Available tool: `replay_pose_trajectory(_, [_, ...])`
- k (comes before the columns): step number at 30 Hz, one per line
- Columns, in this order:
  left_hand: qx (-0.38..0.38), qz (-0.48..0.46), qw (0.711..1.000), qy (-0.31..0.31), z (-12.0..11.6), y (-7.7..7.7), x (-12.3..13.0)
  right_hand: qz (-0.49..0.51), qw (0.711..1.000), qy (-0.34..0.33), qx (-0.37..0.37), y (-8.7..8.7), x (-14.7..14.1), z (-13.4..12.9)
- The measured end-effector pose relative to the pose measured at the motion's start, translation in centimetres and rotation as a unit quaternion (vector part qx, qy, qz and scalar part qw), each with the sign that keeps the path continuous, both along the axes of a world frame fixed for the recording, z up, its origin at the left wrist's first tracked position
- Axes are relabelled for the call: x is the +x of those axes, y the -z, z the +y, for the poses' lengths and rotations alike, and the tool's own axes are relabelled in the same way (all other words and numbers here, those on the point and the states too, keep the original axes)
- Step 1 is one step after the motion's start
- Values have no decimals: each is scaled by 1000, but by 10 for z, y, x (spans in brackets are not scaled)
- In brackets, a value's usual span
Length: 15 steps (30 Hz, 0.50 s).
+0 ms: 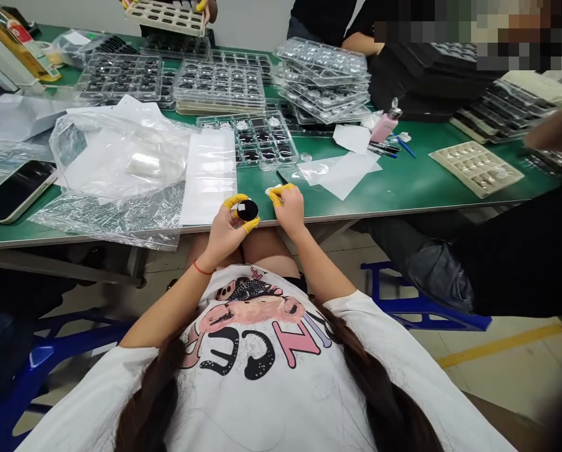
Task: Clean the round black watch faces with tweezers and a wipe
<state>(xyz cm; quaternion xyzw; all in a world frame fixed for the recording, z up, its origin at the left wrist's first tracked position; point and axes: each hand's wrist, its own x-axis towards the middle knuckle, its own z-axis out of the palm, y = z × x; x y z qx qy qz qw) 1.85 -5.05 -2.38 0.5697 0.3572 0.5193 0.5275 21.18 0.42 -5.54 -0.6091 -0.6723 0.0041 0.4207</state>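
My left hand, with yellow finger cots, grips a dark, glossy round lens by its edge, just above the table's front edge. To its right, my right hand is closed in a pinch, also in yellow finger cots. At its fingertips shows a small white wad. A thin black stick-like tool juts out beside these fingers; whether the hand holds it is unclear. Beyond both hands lies a clear compartment tray of dark round lenses, with white paper over its left part.
Crumpled clear plastic and a phone lie at left. Stacked clear trays stand behind, near a pink pump bottle. A beige tray lies at right. Co-workers sit around; one person's hands hold another beige tray at the back.
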Motion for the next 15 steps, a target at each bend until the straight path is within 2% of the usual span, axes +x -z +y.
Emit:
replay_pose_trajectory(3, [-4,-23,999,28,-29,-3,10,16,1000,13,-3,1,-4,-20])
replay_pose_trajectory(6, [-9,-38,998,57,-48,-8,17,49,999,-11,4,4,-15,-44])
replay_pose_trajectory(10, [-18,-64,995,71,-57,-17,20,97,993,-64,10,6,-25,-67])
replay_pose_trajectory(15, [-27,-83,993,78,-64,-27,24,153,982,-111,14,1,-30,-75])
